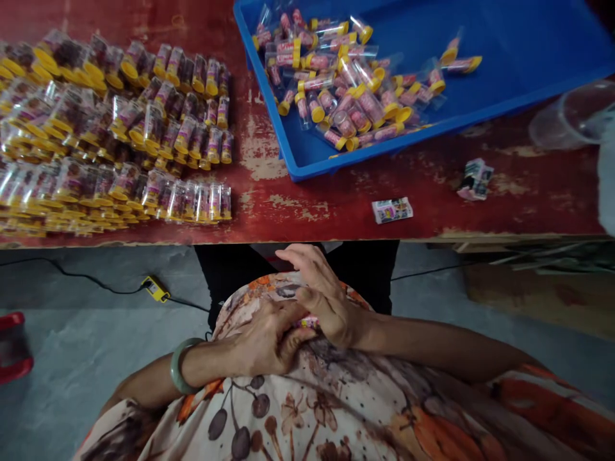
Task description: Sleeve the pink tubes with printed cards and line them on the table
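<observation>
Close to my body, below the table edge, my left hand [271,336] is closed round a small tube [307,321] with pink and yellow print. Only part of the tube shows; the fingers hide the rest. The palm side of my right hand [329,304] rests against the tube's end, its fingers stretched out and pointing forward. On the table, a blue tray [300,169] holds many clear tubes [368,105] with yellow caps and pink contents. Rows of stacked, labelled tubes [182,134] with yellow caps lie at the left.
Two small printed packets, one flat [393,210] and one crumpled [475,179], lie on the worn red table [307,221]. A clear plastic cup [562,118] is at the right. Below are a black cable with a yellow box [155,289] and a red object [14,349].
</observation>
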`<action>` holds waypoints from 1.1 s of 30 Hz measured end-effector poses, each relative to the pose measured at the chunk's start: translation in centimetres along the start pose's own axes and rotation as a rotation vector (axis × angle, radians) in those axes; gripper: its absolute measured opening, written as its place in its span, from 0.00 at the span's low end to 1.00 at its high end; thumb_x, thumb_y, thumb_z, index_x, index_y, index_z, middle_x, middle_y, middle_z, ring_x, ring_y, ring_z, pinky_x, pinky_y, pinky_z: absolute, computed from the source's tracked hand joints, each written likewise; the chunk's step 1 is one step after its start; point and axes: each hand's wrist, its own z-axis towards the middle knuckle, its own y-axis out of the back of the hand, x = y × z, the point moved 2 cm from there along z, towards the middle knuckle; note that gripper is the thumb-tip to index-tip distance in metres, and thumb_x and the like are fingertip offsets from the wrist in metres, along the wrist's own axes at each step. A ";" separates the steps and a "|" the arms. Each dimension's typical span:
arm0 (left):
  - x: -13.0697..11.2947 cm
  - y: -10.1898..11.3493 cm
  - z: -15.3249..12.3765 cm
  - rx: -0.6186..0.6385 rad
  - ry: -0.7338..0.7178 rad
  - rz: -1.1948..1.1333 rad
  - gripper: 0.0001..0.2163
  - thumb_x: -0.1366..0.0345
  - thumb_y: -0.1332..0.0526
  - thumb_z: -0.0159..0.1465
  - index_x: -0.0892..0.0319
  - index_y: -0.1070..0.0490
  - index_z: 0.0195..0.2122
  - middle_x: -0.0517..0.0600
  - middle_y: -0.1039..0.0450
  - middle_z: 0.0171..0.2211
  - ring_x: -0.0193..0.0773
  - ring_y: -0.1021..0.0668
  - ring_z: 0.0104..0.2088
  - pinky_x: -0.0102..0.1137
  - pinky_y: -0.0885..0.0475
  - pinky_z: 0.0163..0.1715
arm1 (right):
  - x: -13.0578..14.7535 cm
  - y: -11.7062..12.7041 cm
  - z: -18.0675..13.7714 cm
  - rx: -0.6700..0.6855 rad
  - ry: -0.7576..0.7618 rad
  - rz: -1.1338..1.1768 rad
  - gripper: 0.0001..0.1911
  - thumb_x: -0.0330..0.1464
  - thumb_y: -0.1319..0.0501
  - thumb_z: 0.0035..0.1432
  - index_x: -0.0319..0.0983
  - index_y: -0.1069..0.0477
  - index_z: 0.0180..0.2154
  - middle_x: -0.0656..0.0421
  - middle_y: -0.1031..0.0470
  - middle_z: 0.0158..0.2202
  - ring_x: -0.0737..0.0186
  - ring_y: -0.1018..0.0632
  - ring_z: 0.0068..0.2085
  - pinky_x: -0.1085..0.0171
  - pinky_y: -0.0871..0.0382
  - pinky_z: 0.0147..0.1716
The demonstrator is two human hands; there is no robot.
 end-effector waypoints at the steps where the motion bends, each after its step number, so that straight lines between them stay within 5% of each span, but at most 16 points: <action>1: 0.2 0.2 0.1 -0.033 0.015 0.003 0.11 0.63 0.42 0.63 0.59 0.24 0.43 0.57 0.24 0.33 0.46 0.24 0.34 0.35 0.35 0.36 | -0.3 -0.1 0.5 -0.046 -0.001 -0.018 0.27 0.47 0.58 0.67 0.39 0.39 0.58 0.49 0.36 0.55 0.52 0.35 0.57 0.47 0.42 0.58; 6: 0.5 1.2 0.7 -0.206 0.093 -0.085 0.16 0.63 0.43 0.64 0.57 0.29 0.52 0.55 0.24 0.42 0.44 0.24 0.41 0.34 0.34 0.43 | -1.5 1.9 1.5 -0.265 -0.078 0.235 0.18 0.41 0.52 0.67 0.41 0.29 0.46 0.54 0.31 0.48 0.59 0.28 0.47 0.58 0.31 0.46; 9: 0.6 1.6 1.0 -0.289 0.160 -0.213 0.16 0.60 0.41 0.64 0.56 0.29 0.51 0.52 0.25 0.39 0.39 0.26 0.36 0.31 0.32 0.37 | -1.3 3.6 0.6 -0.233 -0.031 0.193 0.08 0.35 0.43 0.63 0.42 0.26 0.40 0.56 0.28 0.41 0.62 0.25 0.39 0.63 0.30 0.37; 17: -0.6 1.8 2.1 -0.184 0.367 -0.744 0.15 0.56 0.36 0.59 0.60 0.27 0.41 0.50 0.28 0.34 0.34 0.27 0.30 0.28 0.31 0.31 | 0.2 3.8 -0.8 -0.215 0.119 0.032 0.07 0.27 0.41 0.60 0.42 0.25 0.38 0.58 0.26 0.36 0.63 0.23 0.35 0.65 0.28 0.32; 24: -0.5 2.1 2.1 -0.129 0.371 -0.829 0.17 0.52 0.36 0.58 0.61 0.25 0.41 0.49 0.29 0.29 0.29 0.32 0.23 0.28 0.34 0.26 | 0.1 3.3 -0.4 -0.124 0.176 0.038 0.08 0.25 0.42 0.60 0.40 0.26 0.37 0.56 0.28 0.39 0.64 0.25 0.36 0.64 0.28 0.34; 33: -0.2 3.1 2.6 -0.148 0.329 -0.922 0.18 0.55 0.33 0.56 0.62 0.28 0.41 0.49 0.28 0.28 0.26 0.33 0.20 0.24 0.39 0.21 | -0.1 2.8 -0.1 -0.250 0.191 0.111 0.09 0.23 0.38 0.56 0.41 0.24 0.35 0.58 0.27 0.36 0.65 0.25 0.37 0.65 0.30 0.34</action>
